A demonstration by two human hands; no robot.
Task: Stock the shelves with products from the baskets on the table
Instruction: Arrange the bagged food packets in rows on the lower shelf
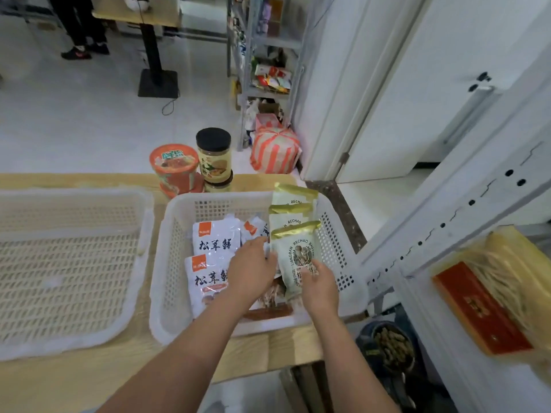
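Wooden table (89, 383) by white shelving (441, 234); left hand (252, 272), right hand (319, 289) both clasped on a pouch (295, 248).

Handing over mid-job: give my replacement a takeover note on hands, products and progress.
Hands: the right hand grips the front mushroom pouch at its lower edge; the left hand is at its left edge, grip unclear.
Things: the right basket also holds two more mushroom pouches and white pouches. The left basket shows no products. A noodle cup and stacked jars stand behind.
Done: left basket seemingly emptied.
Left: shelve the right basket's contents, probably cup and jars too.
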